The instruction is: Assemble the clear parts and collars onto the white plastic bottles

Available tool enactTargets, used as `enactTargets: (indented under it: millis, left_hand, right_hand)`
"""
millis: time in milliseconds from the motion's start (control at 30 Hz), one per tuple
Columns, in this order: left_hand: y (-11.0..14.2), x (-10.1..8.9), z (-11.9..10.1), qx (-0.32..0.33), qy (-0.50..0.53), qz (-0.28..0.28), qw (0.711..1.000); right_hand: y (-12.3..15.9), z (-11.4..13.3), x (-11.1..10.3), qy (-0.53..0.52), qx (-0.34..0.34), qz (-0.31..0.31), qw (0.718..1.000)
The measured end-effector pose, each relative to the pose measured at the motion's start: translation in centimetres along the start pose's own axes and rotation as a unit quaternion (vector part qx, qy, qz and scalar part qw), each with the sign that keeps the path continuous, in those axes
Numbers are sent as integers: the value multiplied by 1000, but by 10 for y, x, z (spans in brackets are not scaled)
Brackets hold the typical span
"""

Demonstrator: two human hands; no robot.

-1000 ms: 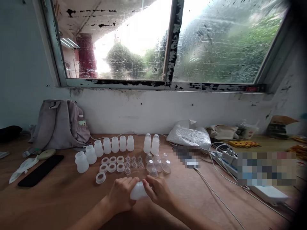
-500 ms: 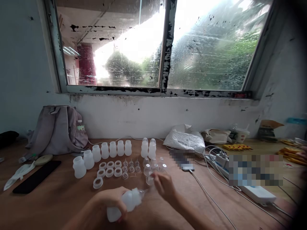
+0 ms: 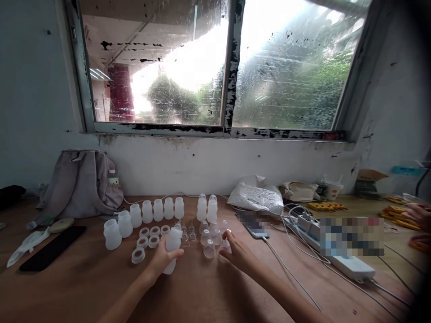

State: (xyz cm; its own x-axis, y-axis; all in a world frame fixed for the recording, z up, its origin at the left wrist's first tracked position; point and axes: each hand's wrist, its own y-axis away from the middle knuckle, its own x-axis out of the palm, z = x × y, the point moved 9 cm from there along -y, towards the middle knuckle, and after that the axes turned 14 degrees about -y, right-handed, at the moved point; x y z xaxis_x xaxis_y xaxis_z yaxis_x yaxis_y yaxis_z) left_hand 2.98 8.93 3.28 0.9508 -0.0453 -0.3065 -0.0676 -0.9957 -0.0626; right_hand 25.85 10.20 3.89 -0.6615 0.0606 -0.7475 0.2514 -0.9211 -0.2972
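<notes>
My left hand [image 3: 164,256] is wrapped around a frosted white baby bottle [image 3: 173,241]; the bottle stands nearly upright with a collar and a teat on top. Over at the clear domed caps, my right hand [image 3: 235,249] has its thumb and fingers around a bottle cap [image 3: 225,246] on the table. More clear caps [image 3: 209,249] stand just left of that hand. Behind the held bottle are several clear teats [image 3: 192,236], partly hidden by it. White collar rings [image 3: 138,255] lie in rows left of my left hand.
Open bottles [image 3: 112,235] stand in a curved row at the left. Two capped bottles [image 3: 212,209] are farther back. A phone [image 3: 257,229] with a cable, a power strip [image 3: 353,268] and a plastic bag [image 3: 257,197] are right. Another person's hand [image 3: 419,215] shows at the right edge.
My left hand has raised the bottle from a tilt to nearly upright and moved it forward. My right hand has left the bottle's teat end and come round the cap at the right.
</notes>
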Motion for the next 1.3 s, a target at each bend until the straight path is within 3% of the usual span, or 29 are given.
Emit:
enactTargets:
  millis: [333,500,567,733,933,1100,1300]
  left_hand:
    - [-30,-10,3,81,-76,-116,987]
    - [-24,-13,-6,96,-195,-190,958]
    - [-21,-2,-10,109,-202,-169,959]
    - [-13,27,-11,141,-167,-89,972]
    - [-3,29,-3,131,-196,-90,968]
    - [-1,44,-6,155,-190,-16,969]
    - [-5,51,1,107,-100,69,987]
  right_hand:
    - [-10,-14,10,-25,31,-18,999]
    - [-16,20,-18,-64,-1,-148,987]
    - [-21,44,-17,-100,-20,-157,982]
    - [-34,83,18,-84,-6,-109,990]
    - [-31,89,34,-53,-39,-149,987]
    - [-23,90,29,-62,-50,-175,981]
    - [-19,93,31,-101,-54,-186,976]
